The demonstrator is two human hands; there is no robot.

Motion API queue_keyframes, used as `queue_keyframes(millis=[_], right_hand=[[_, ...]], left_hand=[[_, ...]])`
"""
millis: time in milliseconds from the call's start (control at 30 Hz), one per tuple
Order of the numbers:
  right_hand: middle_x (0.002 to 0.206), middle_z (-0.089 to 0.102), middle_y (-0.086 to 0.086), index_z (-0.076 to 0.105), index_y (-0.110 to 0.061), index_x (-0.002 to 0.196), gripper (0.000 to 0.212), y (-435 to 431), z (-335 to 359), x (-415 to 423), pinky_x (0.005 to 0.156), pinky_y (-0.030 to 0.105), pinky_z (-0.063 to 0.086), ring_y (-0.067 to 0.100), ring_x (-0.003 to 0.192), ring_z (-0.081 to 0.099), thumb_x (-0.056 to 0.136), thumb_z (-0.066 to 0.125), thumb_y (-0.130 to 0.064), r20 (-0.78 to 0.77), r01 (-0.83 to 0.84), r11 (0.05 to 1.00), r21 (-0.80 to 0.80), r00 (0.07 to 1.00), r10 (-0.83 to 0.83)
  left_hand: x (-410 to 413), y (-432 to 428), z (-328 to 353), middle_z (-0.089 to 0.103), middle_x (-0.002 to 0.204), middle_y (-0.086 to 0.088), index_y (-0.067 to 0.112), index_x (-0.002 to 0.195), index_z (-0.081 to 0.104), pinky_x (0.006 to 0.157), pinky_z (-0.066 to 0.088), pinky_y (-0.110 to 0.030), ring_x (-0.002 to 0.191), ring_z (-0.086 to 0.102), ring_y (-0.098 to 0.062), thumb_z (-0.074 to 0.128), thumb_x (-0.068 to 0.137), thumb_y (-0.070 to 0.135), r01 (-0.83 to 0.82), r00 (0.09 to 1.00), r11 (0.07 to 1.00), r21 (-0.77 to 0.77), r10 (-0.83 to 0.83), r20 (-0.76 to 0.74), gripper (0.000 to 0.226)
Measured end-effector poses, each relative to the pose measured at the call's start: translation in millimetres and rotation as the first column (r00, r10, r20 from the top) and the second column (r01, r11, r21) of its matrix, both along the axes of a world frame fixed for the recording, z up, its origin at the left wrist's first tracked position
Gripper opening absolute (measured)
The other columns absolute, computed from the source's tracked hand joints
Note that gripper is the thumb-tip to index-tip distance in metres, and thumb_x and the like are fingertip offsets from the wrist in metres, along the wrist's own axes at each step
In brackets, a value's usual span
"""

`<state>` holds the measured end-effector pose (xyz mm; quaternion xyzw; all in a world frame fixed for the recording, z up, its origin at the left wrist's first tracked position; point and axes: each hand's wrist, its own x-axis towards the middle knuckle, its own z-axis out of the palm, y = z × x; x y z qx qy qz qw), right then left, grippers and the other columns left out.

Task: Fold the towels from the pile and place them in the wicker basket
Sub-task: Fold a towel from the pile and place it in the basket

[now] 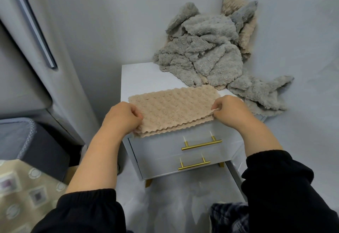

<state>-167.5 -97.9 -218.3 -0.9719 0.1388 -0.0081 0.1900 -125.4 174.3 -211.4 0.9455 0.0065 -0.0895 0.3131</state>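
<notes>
Nubbly beige cloth towel [172,107], fluffy grey pile [201,56], smooth white cabinet [146,78], brassy metal handles [201,143].

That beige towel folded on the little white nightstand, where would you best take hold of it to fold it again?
Likely at its two short ends, coming in from either side, as the left hand and right hand pinch it. The beige towel lies as a long two-layer strip across the front of the nightstand, wavy edges overhanging, so fingers can slip under both layers.

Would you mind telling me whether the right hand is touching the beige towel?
Touching. The head view shows the right hand pinching the right edge of the beige towel with its fingers curled.
</notes>
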Motion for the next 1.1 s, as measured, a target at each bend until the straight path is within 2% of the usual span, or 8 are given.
queue_keyframes(millis=[133,233,333,467,633,767,933,1100], right_hand=[[0.102,0.058,0.004,0.07,-0.009,0.099,0.035,0,11,-4,0.076,0.027,0.042,0.021,0.097,0.053,0.083,0.043,0.006,-0.105,-0.01,0.999,0.052,0.994,0.015],[0.091,0.069,0.014,0.071,0.003,0.084,0.028,-4,10,-3,0.074,0.038,0.053,0.031,0.089,0.061,0.079,0.044,0.005,0.03,0.139,0.98,0.142,0.989,-0.145],[0.072,0.058,0.014,0.056,-0.004,0.067,0.017,-12,5,-5,0.05,0.027,0.037,0.033,0.07,0.053,0.081,0.045,-0.004,0.13,0.361,0.925,0.122,0.918,-0.375],[0.077,0.064,0.013,0.05,-0.007,0.071,0.027,-21,1,-8,0.055,0.025,0.039,0.031,0.074,0.061,0.089,0.045,-0.026,-0.028,0.471,0.88,0.066,0.882,-0.47],[0.059,0.065,0.012,0.061,0.002,0.084,0.05,-18,1,-9,0.063,0.033,0.053,0.024,0.051,0.062,0.095,0.044,-0.043,-0.222,0.477,0.814,0.331,0.878,-0.424],[0.062,0.062,0.012,0.057,-0.004,0.065,0.027,-13,2,-12,0.064,0.039,0.058,0.027,0.058,0.065,0.089,0.061,-0.016,-0.039,0.365,0.752,0.549,0.91,-0.413],[0.064,0.054,0.001,0.05,-0.017,0.067,0.022,-2,13,-21,0.078,0.044,0.052,0.024,0.069,0.057,0.086,0.06,-0.011,0.243,0.122,0.673,0.73,0.873,-0.422],[0.074,0.064,0.002,0.052,-0.014,0.081,0.025,9,47,-47,0.065,0.028,0.05,0.014,0.069,0.062,0.089,0.048,0.01,0.357,-0.27,0.372,0.888,0.915,-0.187]], left_hand=[[-1,-9,-3,0.06,0.08,-0.014,0.007,0.061,0.053,0.054,0.041,-0.028,0.068,0.049,-0.023,0.055,0.085,0.022,-0.099,0.974,0.929,0.357,0.017,0.225,0.028],[-7,-28,-4,0.054,0.106,-0.011,0.008,0.089,0.067,0.075,0.043,-0.038,0.101,0.046,-0.029,0.05,0.092,0.038,-0.058,0.866,0.905,0.422,-0.164,0.472,0.034],[-14,-45,-17,0.028,0.152,-0.008,0.023,0.138,0.044,0.112,0.023,-0.045,0.141,0.019,-0.029,0.052,0.087,0.056,0.335,0.798,0.851,0.404,-0.484,0.359,0.061],[-23,-60,-39,-0.009,0.16,0.004,0.032,0.152,0.0,0.117,-0.001,-0.049,0.146,-0.014,-0.023,0.045,0.093,0.052,0.508,0.741,0.689,0.517,-0.655,0.145,0.076],[-22,-67,-41,0.011,0.16,0.003,0.029,0.151,0.019,0.117,0.015,-0.045,0.147,0.006,-0.025,0.022,0.104,0.033,0.508,0.739,0.718,0.476,-0.647,0.187,0.047],[-33,-72,-32,0.051,0.135,0.002,0.024,0.132,0.05,0.093,0.042,-0.039,0.118,0.04,-0.025,0.027,0.103,0.037,0.499,0.686,0.707,0.501,-0.676,0.269,0.04],[-40,-76,-11,0.065,0.069,-0.003,0.012,0.078,0.067,0.066,0.047,-0.032,0.068,0.058,-0.02,0.035,0.098,0.045,0.38,0.859,0.925,0.0,-0.352,0.371,0.05],[-28,-64,0,0.056,0.129,0.011,0.027,0.127,0.056,0.095,0.039,-0.025,0.114,0.05,-0.005,0.055,0.091,0.041,0.201,0.925,0.89,-0.409,-0.035,0.378,0.038]])
